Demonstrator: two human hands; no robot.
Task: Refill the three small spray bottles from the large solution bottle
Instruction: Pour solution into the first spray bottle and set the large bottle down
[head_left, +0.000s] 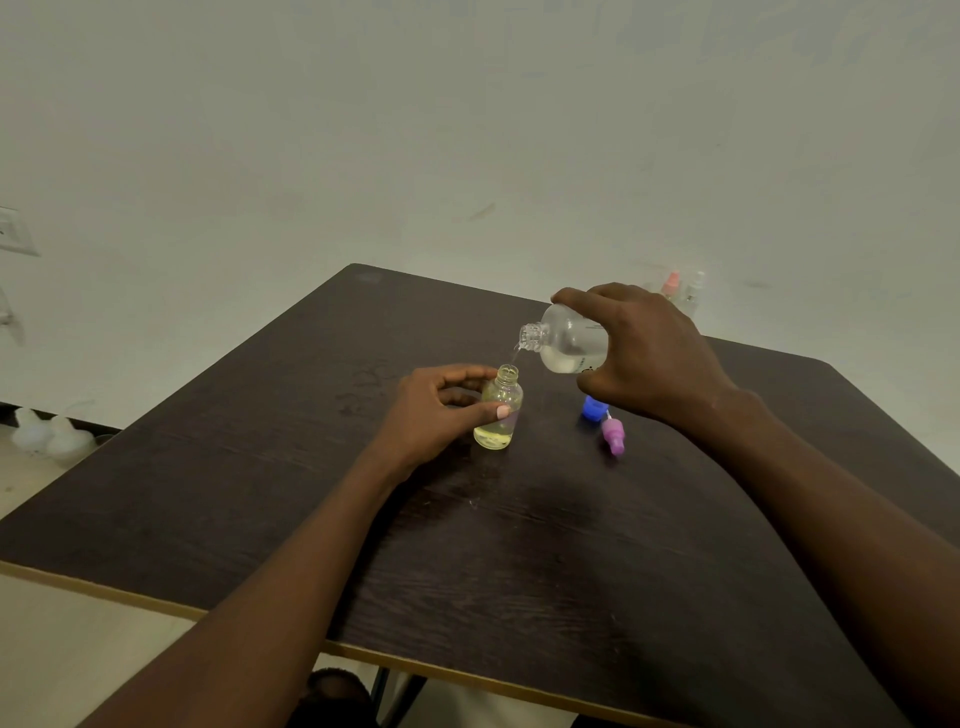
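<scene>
A small clear spray bottle (500, 410) stands upright and uncapped on the dark wooden table (545, 545), with pale yellow liquid in its lower part. My left hand (441, 410) holds it between thumb and fingers. My right hand (644, 353) grips the large clear solution bottle (563, 340), tipped on its side with its open neck just above the small bottle's mouth. A thin stream runs from that neck into the small bottle. A purple spray pump top (613, 435) lies on the table to the right, next to a blue cap (592, 407).
Two more small spray bottles (683, 291), one with a pink top, stand at the table's far right edge behind my right hand. A pale wall rises behind the table. White plastic containers (49, 436) sit on the floor at the left.
</scene>
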